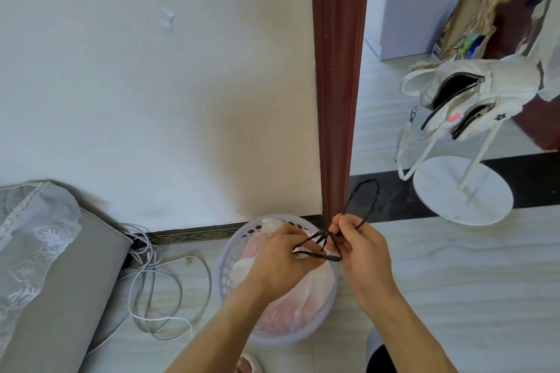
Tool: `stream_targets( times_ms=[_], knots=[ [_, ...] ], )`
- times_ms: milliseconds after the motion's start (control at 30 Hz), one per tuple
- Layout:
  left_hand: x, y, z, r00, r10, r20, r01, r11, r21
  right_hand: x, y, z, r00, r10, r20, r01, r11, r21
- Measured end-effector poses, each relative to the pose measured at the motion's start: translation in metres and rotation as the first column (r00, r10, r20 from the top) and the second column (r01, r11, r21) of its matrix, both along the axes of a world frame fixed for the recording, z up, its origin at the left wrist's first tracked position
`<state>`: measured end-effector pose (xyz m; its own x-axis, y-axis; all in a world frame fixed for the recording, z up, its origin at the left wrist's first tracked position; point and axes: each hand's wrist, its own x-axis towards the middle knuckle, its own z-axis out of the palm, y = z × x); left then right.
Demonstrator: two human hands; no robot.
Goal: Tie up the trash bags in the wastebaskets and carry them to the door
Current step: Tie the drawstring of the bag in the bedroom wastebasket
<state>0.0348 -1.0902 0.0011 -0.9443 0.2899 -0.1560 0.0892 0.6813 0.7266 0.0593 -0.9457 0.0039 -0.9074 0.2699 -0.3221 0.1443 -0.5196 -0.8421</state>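
Observation:
A pale lilac perforated wastebasket (233,254) stands on the floor against the wall, beside the brown door frame. Inside it is a translucent white trash bag (306,285) with pinkish contents. The bag's dark drawstring (360,206) is crossed above the basket, with one loop rising toward the door frame. My left hand (281,257) grips one strand of the drawstring over the basket. My right hand (360,245) pinches the other strand where the cords cross.
The brown door frame (336,85) rises just behind the basket, with the doorway to its right. A white stand (463,191) with a round base holds a white handbag (472,91). Loose cables (157,281) and a grey lace-covered piece of furniture (57,269) lie to the left.

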Motion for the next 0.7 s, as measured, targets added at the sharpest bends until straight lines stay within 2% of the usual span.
stream_targets(
  times_ms=[100, 167, 267, 333, 467, 567, 700],
  knots=[
    [-0.001, -0.005, -0.007, 0.999, 0.021, -0.040, -0.022, 0.999, -0.025, -0.002, 0.000, 0.001, 0.999, -0.036, 0.007, 0.036, 0.999, 0.000],
    [0.000, -0.007, -0.009, 0.999, 0.043, -0.027, -0.043, 0.999, 0.006, -0.003, 0.003, -0.001, 0.998, -0.061, 0.008, 0.061, 0.998, -0.027],
    [0.003, -0.007, -0.012, 0.999, 0.030, 0.018, -0.029, 0.999, -0.028, -0.004, 0.004, -0.003, 0.998, -0.064, 0.023, 0.065, 0.997, -0.045],
    [0.002, -0.007, -0.013, 1.000, 0.025, -0.008, -0.025, 0.999, -0.037, -0.005, 0.004, -0.005, 0.997, -0.070, 0.032, 0.072, 0.996, -0.052],
    [-0.002, -0.007, -0.012, 0.999, 0.014, -0.034, -0.013, 0.999, 0.030, -0.007, 0.005, -0.002, 0.998, -0.055, 0.028, 0.056, 0.996, -0.062],
    [-0.007, -0.006, -0.015, 0.986, -0.083, -0.142, 0.068, 0.992, -0.104, -0.008, 0.006, -0.001, 0.998, -0.047, 0.028, 0.049, 0.998, -0.043],
    [-0.007, -0.007, -0.021, 0.977, -0.103, -0.189, 0.081, 0.989, -0.120, -0.012, 0.010, -0.004, 0.994, -0.096, 0.060, 0.098, 0.994, -0.041]
  ],
)
